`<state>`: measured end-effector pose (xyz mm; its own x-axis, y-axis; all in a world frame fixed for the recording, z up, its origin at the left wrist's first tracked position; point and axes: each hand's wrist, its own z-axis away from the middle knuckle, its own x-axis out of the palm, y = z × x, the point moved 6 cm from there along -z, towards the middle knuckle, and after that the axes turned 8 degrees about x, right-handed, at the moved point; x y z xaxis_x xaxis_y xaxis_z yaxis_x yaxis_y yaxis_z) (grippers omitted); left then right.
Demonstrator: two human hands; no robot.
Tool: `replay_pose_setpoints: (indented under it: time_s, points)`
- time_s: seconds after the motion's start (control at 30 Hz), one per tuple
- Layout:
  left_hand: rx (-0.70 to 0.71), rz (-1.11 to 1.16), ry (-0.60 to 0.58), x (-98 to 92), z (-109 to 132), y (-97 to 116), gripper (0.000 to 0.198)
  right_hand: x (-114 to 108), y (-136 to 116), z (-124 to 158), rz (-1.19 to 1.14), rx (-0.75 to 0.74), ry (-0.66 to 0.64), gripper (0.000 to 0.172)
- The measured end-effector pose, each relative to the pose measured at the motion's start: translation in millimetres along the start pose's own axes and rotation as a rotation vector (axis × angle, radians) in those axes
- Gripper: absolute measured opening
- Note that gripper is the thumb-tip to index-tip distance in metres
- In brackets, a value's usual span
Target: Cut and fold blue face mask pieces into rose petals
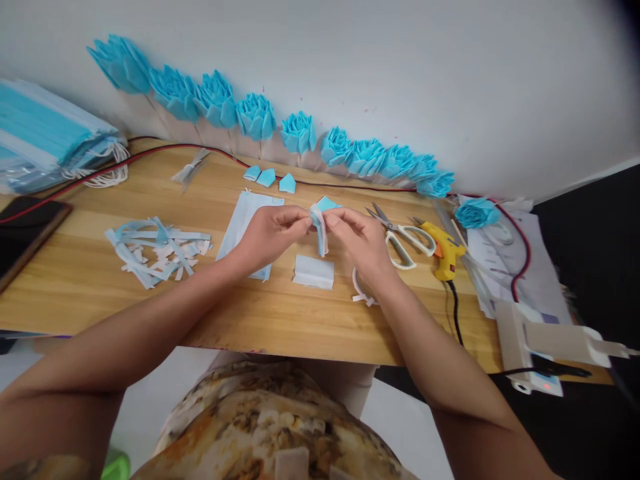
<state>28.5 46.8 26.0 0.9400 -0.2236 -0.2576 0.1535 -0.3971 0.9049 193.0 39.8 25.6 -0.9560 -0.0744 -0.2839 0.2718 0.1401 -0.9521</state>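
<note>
At the centre of the frame, the left hand (270, 233) and right hand (357, 237) both pinch a folded blue-and-white mask piece (320, 223) above the wooden table (75, 267); the fingers hide how it is folded. The left wrist covers part of a flat mask (245, 223). Just below the hands lies a white folded piece (313, 271). Scissors (400, 237) and a yellow glue gun (444, 250) lie right of centre. Trimmed strips (155, 250) sit at left. A mask stack (45, 133) is cut off at the upper left edge.
</note>
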Motion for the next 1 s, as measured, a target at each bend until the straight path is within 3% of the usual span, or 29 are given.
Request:
replay_pose_setpoints:
  time_s: [0.27, 0.6, 1.0]
  points:
    - [0.025, -0.051, -0.003, 1.8, 2, -2, 0.023, -2, 1, -1, 0.069, -0.037, 0.088, 0.013]
    - [-0.050, 0.196, 0.005, 0.8, -1, -10, 0.038, 1, -5, 4, 0.096, -0.105, 0.048, 0.019]
    - [0.018, 0.303, 0.134, -1.9, -6, -23, 0.020, 3, -10, 8, 0.138, -0.162, 0.052, 0.022]
